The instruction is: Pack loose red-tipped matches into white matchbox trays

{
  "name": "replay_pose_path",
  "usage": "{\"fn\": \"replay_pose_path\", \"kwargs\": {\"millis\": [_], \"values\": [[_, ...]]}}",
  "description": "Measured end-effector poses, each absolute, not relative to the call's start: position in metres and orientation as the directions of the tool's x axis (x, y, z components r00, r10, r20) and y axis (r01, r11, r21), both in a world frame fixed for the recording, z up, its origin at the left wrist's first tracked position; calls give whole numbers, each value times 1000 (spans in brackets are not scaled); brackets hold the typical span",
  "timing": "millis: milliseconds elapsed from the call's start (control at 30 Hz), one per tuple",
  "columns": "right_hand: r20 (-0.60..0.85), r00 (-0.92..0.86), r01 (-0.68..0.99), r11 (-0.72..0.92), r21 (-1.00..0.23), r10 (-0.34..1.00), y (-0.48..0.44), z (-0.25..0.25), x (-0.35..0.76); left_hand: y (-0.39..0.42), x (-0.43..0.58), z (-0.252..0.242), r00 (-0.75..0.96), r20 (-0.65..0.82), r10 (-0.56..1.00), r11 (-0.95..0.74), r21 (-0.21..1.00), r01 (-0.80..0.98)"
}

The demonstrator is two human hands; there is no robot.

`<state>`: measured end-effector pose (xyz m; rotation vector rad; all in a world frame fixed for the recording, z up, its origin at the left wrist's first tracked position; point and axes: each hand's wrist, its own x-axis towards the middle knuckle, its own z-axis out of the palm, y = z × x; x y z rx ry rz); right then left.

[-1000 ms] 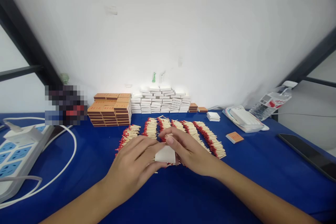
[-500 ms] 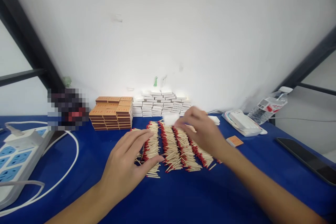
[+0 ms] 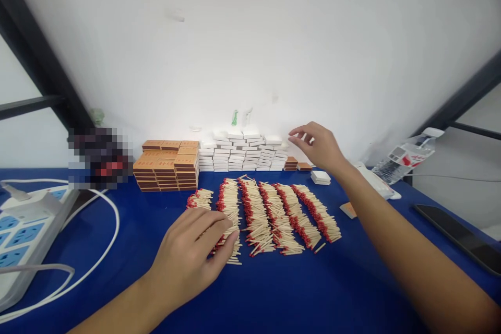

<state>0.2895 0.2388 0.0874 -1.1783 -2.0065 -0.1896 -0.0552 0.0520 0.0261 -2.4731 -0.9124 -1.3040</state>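
My left hand hovers over the left rows of matches, fingers curved and apart, holding nothing that I can see. It covers part of the two leftmost rows. Several rows of red-headed wooden matches lie side by side on the blue tabletop. At the right end of a stack of white matchbox trays, my right hand is raised off the table. Its thumb and fingertips are a little apart, with no object visible between them.
Orange matchboxes are piled at the back left. Small white boxes and an orange matchbox sit to the right. Further out are a plastic bottle, a phone and a power strip with white cables.
My right hand has moved up and right from above the matches to the stack's right end. The blurred white piece at its fingertips no longer shows there. My left hand has barely shifted.
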Motion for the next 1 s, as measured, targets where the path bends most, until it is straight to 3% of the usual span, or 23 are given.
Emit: {"fn": "replay_pose_path", "kwargs": {"millis": [100,200,333,467,567,800,1000], "values": [[664,-175,859,442,-257,727,230,88,324,50,-54,25,425,791,441,-789,116,603],[439,-140,920,281,-274,887,225,77,364,49,-53,24,431,786,444,-793,120,598],[214,-187,927,244,-285,959,220,52,396,48,-52,24,437,780,449,-796,127,591],[138,-216,926,247,-285,967,219,41,398,48,-52,26,443,773,454,-797,129,590],[187,-220,925,266,-271,957,220,51,387,48,-53,26,445,777,446,-799,122,589],[449,-291,895,407,-185,844,226,99,319,47,-54,25,458,769,446,-799,111,591],[497,-456,843,537,-24,739,241,126,253,48,-54,25,473,759,448,-802,108,587]]}}
